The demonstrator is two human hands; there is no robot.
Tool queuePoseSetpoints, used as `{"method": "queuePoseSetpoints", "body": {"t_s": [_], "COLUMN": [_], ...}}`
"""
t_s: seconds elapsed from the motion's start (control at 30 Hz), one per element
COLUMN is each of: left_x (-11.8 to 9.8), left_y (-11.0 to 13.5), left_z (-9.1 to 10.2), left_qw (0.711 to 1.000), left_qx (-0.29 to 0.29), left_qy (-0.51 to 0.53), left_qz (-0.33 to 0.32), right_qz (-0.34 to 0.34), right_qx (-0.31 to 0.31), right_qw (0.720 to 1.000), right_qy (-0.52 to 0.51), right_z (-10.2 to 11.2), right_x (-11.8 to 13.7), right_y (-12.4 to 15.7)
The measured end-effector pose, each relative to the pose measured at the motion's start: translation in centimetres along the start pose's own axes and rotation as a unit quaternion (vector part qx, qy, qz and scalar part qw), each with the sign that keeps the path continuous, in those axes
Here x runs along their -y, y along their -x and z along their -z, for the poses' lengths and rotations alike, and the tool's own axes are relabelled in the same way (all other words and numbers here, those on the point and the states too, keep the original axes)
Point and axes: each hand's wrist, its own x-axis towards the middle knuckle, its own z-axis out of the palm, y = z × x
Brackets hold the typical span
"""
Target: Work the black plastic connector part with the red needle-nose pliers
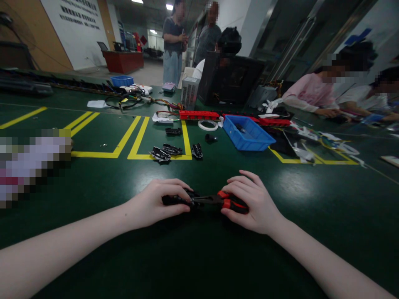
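Observation:
My left hand (166, 198) is closed around a small black part (171, 200) low over the green table; the fingers cover much of it, so its exact kind does not show. In my right hand (251, 201) are pliers (231, 202) with red and black handles, the fingers wrapped about the grips. Their jaws point left and meet the right end of the black part near my left fingertips. Whether the jaws bite on it cannot be made out. Farther up, several similar black pieces (172, 149) lie in and beside a yellow-taped outline.
A blue bin (247, 133) holding a dark item stands beyond my right hand, with a white tape ring (208, 125) and a black cylinder (211, 138) to its left. Red strips (199, 115), cables and a metal box (189, 93) line the back. People sit at right; two stand behind.

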Motion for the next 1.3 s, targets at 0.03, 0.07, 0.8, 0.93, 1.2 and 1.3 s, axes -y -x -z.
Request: {"method": "queuePoseSetpoints", "body": {"t_s": [0.03,0.07,0.8,0.93,1.2,1.3], "left_x": [0.00,0.00,0.07,0.16,0.23,0.19], "left_y": [-0.02,-0.05,-0.27,-0.29,-0.25,-0.20], "left_z": [0.00,0.00,0.05,0.05,0.10,0.17], "left_qw": [1.000,1.000,0.999,0.998,0.998,0.999], "left_qx": [0.000,0.000,0.019,0.022,0.024,0.028], "left_qy": [0.003,0.006,0.046,0.053,0.049,0.040], "left_qz": [0.002,0.004,0.011,0.014,0.013,0.017], "right_qz": [0.001,0.002,0.033,0.021,0.023,0.029], "right_qx": [-0.002,-0.003,-0.007,0.000,0.005,0.009], "right_qw": [1.000,1.000,0.999,1.000,1.000,0.999], "right_qy": [0.002,0.004,0.002,-0.014,-0.004,0.013], "right_z": [-0.02,-0.04,0.09,0.16,0.28,0.25], "right_x": [-0.02,-0.02,0.81,0.75,0.71,0.72], "right_y": [0.01,0.02,-0.40,-0.38,-0.41,-0.43]}}
